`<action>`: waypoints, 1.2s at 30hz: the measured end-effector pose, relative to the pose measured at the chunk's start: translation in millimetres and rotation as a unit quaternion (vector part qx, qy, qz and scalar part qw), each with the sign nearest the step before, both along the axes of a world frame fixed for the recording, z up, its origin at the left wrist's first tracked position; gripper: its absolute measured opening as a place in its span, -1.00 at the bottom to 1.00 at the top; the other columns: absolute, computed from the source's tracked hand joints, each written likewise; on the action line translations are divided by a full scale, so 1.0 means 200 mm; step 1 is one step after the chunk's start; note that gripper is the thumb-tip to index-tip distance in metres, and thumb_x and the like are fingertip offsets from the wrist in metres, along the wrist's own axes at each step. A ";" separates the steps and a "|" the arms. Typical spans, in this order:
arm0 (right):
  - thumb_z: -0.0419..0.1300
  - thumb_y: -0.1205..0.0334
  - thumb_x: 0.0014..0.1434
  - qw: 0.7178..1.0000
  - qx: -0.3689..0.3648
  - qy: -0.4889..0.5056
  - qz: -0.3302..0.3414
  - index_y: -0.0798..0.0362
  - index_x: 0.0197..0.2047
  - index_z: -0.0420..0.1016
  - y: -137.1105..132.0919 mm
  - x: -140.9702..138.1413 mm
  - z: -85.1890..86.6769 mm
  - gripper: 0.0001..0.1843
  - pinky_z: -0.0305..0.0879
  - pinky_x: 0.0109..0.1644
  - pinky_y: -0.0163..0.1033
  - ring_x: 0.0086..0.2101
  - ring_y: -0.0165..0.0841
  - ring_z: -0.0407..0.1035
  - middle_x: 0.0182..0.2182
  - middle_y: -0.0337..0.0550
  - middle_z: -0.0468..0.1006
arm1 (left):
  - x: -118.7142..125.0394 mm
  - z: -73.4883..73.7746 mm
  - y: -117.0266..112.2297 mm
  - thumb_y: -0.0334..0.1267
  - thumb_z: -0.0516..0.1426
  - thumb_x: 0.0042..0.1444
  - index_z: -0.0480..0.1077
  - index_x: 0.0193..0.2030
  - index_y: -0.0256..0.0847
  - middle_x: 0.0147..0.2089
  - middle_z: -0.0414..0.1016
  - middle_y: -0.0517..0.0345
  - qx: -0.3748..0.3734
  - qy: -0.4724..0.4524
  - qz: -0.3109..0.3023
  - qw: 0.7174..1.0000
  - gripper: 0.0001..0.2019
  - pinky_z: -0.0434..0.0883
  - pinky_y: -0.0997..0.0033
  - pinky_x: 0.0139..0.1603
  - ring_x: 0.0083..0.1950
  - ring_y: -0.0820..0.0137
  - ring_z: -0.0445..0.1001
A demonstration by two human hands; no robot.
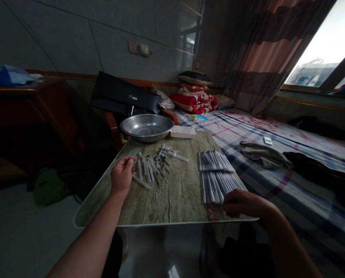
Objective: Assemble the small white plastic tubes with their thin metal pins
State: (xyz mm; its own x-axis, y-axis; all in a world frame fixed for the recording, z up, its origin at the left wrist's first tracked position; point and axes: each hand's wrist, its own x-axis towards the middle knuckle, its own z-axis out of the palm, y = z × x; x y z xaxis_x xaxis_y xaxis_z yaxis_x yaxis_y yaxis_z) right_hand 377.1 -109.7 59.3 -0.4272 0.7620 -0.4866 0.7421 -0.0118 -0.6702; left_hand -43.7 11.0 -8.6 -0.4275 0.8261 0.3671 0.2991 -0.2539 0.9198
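Pinching at nine o'clock on the wood-grain bench [178,200], left hand [121,174] sits beside loose translucent plastic tubes [148,171], hold unclear. Right hand [242,202], four o'clock, curls by slim grey-white pen-like sticks [214,181] at three; grip unclear.

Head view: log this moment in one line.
left hand: by loose tubes, grip unclear | right hand: by slim rods in rows, grip unclear | rest: metal basin, white tray at table's far end
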 end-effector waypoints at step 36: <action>0.06 0.38 0.06 0.974 0.181 0.134 0.015 0.13 -0.33 0.52 0.32 -0.82 -0.33 -0.80 0.22 -0.33 -0.36 -0.43 -0.41 0.41 -0.48 -0.20 0.55 | -0.18 -0.14 0.08 -0.36 0.06 0.00 0.44 -0.26 -0.17 -0.26 0.53 0.07 -0.185 0.331 -0.157 0.912 -0.82 0.33 0.38 -0.15 -0.22 0.31 0.49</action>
